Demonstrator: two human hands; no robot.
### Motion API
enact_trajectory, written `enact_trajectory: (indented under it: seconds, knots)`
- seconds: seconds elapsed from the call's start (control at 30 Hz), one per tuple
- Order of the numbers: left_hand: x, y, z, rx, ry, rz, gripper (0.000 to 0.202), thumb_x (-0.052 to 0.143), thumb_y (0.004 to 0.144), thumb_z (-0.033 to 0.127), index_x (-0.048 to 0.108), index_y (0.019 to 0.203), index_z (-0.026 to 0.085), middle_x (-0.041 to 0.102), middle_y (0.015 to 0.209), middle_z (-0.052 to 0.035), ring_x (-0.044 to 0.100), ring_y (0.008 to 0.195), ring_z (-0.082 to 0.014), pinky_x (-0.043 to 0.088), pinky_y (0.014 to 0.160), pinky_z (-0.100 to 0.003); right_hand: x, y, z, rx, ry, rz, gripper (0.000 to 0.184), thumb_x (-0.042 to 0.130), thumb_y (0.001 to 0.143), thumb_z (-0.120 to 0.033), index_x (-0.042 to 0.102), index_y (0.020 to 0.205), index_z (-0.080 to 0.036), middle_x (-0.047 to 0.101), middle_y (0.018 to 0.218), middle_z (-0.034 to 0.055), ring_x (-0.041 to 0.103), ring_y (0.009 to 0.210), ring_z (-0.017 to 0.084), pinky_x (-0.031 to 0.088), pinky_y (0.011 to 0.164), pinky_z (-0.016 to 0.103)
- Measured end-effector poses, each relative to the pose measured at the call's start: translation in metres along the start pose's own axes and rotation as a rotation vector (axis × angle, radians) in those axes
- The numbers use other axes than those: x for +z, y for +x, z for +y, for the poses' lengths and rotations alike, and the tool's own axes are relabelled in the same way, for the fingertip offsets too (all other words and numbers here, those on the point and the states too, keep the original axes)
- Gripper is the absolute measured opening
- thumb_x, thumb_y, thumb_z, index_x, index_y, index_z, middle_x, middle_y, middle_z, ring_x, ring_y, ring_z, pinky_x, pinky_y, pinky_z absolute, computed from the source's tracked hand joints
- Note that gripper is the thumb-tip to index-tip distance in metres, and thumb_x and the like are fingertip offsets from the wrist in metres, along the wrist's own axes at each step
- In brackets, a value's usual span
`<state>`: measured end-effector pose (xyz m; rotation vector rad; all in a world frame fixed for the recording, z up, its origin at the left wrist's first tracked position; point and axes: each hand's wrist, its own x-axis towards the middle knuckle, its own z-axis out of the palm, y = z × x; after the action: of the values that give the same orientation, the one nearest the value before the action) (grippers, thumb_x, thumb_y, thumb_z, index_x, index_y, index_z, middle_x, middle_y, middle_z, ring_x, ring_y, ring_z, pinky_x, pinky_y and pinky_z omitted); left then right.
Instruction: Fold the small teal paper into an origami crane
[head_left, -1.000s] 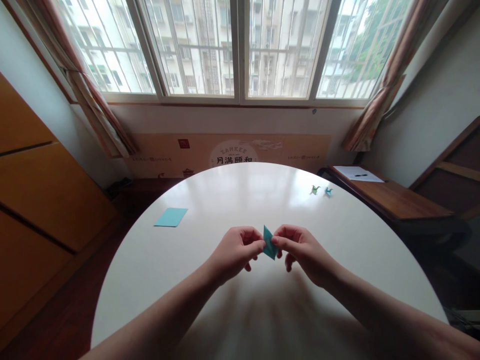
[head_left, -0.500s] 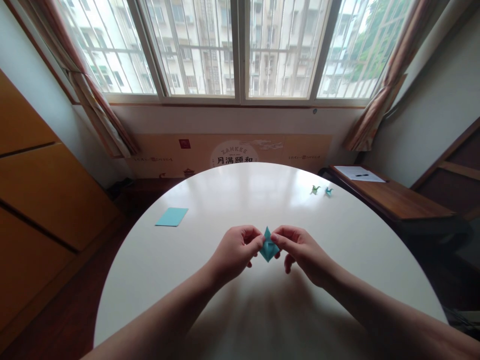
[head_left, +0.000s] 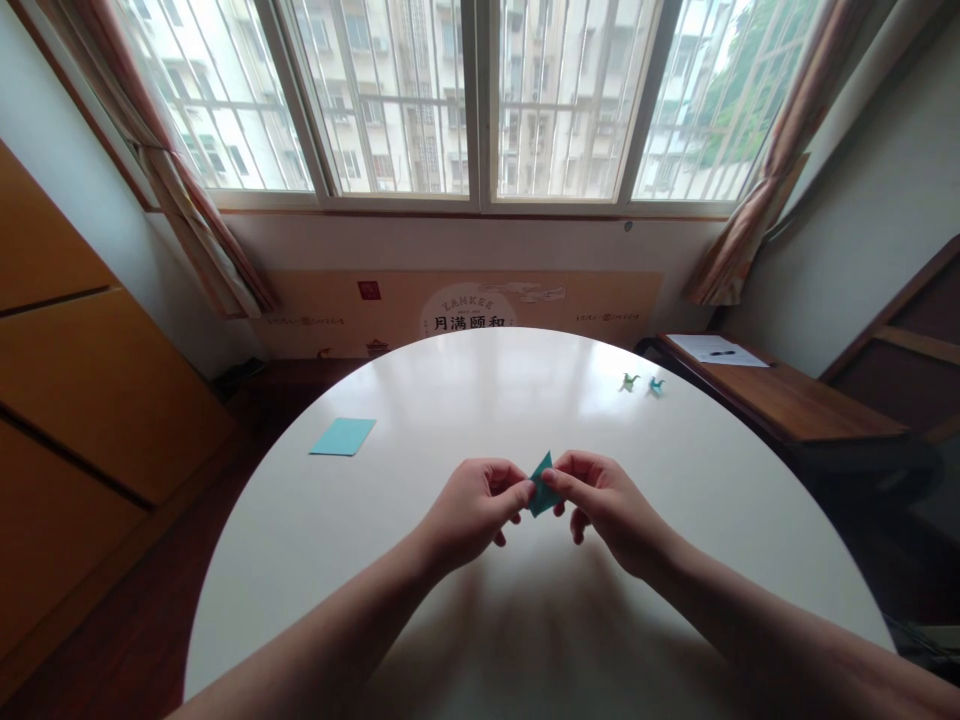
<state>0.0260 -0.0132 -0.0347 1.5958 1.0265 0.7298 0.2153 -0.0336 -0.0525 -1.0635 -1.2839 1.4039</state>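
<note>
Together, the left hand [head_left: 472, 508] and right hand [head_left: 604, 500] meet fingertip to fingertip, each grip pinching the teal folded paper [head_left: 541, 483]

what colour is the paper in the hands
The folded paper is teal, best seen in the head view.

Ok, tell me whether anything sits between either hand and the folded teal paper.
Nothing visible does. The left hand and the right hand both pinch the folded teal paper directly, with their fingertips on it, over the white table.
</note>
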Motion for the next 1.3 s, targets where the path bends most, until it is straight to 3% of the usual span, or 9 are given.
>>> enact_trajectory:
  seconds: [0.2,0.7,1.0,1.3]
  knots:
    - [0.0008,0.0006,-0.0008,-0.001,0.038,0.014,0.023,0.063,0.08,0.035,0.067,0.074,0.012,0.058,0.06,-0.0004,0.054,0.053,-0.0113,0.046,0.038,-0.018,0.0019,0.0,-0.0006,0.023,-0.025,-0.078,0.032,0.077,0.08,-0.047,0.067,0.079,-0.016,0.061,0.072,0.0029,0.056,0.068,0.016,0.043,0.039,0.018]
    - [0.0022,-0.0003,0.0022,-0.03,0.004,-0.005,0.023,0.063,0.079,0.035,0.064,0.071,0.013,0.057,0.058,-0.0003,0.054,0.051,-0.0117,0.045,0.036,-0.018,0.0049,-0.0004,0.0026,-0.042,0.067,0.06,0.031,0.076,0.081,-0.044,0.064,0.073,-0.017,0.063,0.069,0.0024,0.055,0.062,0.014,0.039,0.04,0.018]
    - [0.0015,-0.0004,-0.0009,0.015,0.078,0.044,0.021,0.06,0.081,0.032,0.058,0.067,0.016,0.053,0.057,0.0021,0.05,0.048,-0.0096,0.045,0.037,-0.017,0.0056,0.0011,0.002,-0.016,0.067,0.05,0.034,0.076,0.079,-0.048,0.063,0.075,-0.018,0.06,0.071,0.0022,0.055,0.065,0.015,0.04,0.039,0.018]
    - [0.0024,-0.0004,0.0011,-0.013,0.026,0.06,0.027,0.06,0.084,0.038,0.065,0.072,0.014,0.056,0.063,-0.0015,0.054,0.055,-0.0134,0.045,0.035,-0.019,0.0033,0.0033,0.002,-0.034,0.057,0.107,0.031,0.075,0.079,-0.046,0.064,0.075,-0.018,0.063,0.073,0.0028,0.055,0.064,0.015,0.04,0.039,0.02]
